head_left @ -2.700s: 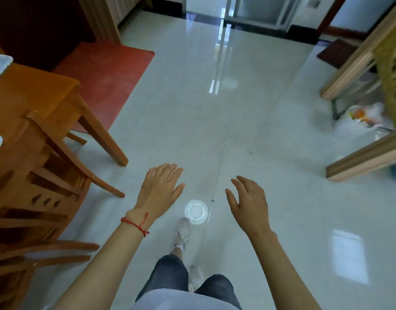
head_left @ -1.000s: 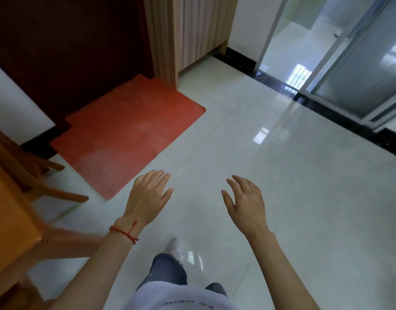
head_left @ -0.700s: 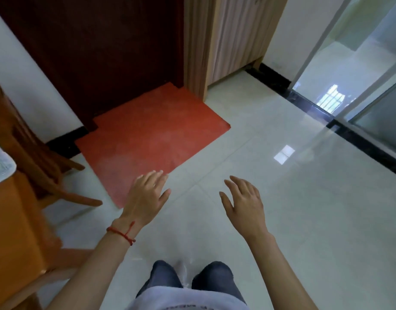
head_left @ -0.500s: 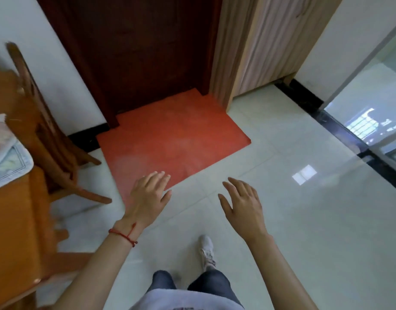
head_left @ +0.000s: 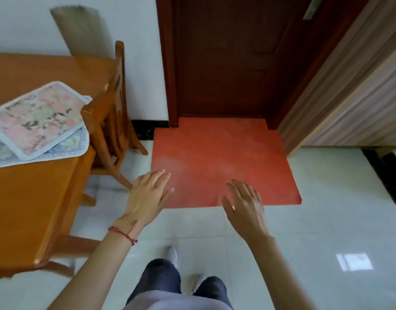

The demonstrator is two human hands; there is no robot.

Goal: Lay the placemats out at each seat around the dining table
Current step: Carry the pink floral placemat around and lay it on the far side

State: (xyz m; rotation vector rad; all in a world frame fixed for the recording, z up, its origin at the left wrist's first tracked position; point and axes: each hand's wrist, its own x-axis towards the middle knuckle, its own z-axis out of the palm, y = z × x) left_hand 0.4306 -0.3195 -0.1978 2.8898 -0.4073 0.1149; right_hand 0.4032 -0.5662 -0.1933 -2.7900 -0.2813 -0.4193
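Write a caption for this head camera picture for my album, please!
Both empty hands, left hand and right hand, hover beside the table with stacked placemats.

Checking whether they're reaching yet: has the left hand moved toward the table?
Cannot tell. The camera turned; the left hand hovers open beside the table, apart from it.

A red floor mat [head_left: 221, 162] lies flat on the pale glossy tile floor [head_left: 326, 220], its far edge against the threshold of a closed dark wooden door [head_left: 232, 54]. Right of the door stands a light wood-grain cabinet [head_left: 353, 90]. A black baseboard [head_left: 147, 128] runs along the white wall [head_left: 139, 23] left of the door. A bright window reflection [head_left: 354, 261] shows on the tiles at lower right.
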